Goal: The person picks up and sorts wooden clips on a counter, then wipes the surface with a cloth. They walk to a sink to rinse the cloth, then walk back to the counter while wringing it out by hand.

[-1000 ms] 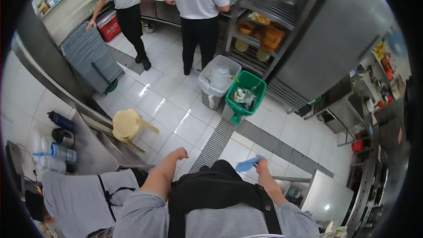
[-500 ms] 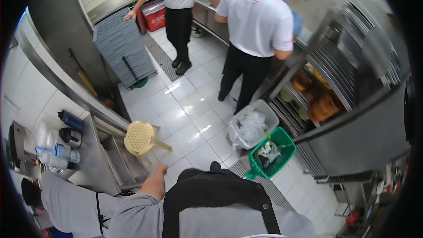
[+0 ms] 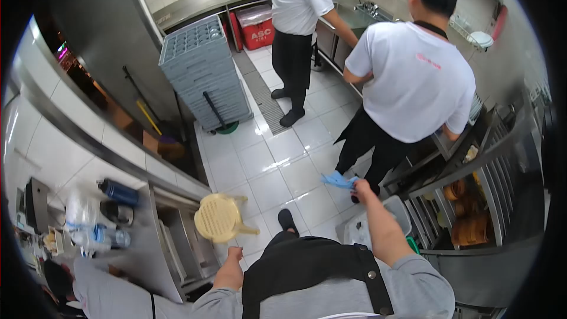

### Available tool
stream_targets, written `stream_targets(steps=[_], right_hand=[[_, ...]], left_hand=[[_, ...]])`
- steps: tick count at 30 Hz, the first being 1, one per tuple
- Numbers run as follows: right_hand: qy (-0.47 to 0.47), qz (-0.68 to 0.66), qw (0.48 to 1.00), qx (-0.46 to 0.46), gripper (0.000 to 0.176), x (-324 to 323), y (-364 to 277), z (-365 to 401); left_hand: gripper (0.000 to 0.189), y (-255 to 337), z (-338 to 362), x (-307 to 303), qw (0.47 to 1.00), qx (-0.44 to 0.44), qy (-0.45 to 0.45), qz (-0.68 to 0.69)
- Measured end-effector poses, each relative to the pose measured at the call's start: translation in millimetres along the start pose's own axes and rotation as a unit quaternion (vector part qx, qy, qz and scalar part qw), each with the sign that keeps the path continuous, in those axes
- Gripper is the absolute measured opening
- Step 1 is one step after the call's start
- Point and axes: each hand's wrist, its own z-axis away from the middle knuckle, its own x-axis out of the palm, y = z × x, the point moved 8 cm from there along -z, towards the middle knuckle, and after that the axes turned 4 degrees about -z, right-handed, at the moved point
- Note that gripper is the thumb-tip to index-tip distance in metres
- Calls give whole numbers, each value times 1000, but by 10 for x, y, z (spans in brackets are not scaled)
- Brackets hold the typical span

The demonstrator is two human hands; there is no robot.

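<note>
My right hand [image 3: 363,189] is stretched forward, its fingers closed on a light blue cloth [image 3: 339,181] that hangs out to the left over the floor. Beneath my right forearm are a grey bin [image 3: 397,211] with a clear plastic bag [image 3: 358,230] and a sliver of a green basket [image 3: 413,244]. My left hand [image 3: 234,253] hangs low, just below a yellow plastic stool [image 3: 218,218] and apart from it. Its fingers look curled, too small to tell whether they hold anything.
Two people in white shirts [image 3: 413,77] [image 3: 298,0] stand ahead by the sink counter. Stacked grey racks [image 3: 204,77] with a green-ended plunger stand at the back left. A counter [image 3: 142,248] with bottles is on the left; shelving [image 3: 490,195] is on the right.
My right hand has come into view with the blue cloth. The view has shifted forward, and the bin and green basket are now mostly behind my right arm. A foot shows ahead of me.
</note>
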Motion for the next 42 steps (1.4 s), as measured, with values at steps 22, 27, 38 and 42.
stream_targets(steps=[22, 27, 38, 42], right_hand=[[9, 259, 958, 121, 29, 403, -150, -2600], [-334, 723, 574, -190, 30, 2460, -471, -3870], [-348, 441, 769, -305, 33, 5691, -3954, -3586], [-309, 279, 876, -243, 31, 5726, -4081, -3693]], left_hand=[[33, 4431, -1379, -204, 997, 16, 18, -71], [25, 5334, -1864, -39, 975, 84, -5, -206], [37, 6969, -1339, 667, 900, 289, -151, -290], [35, 7226, -1799, 1, 888, 251, -40, -384]])
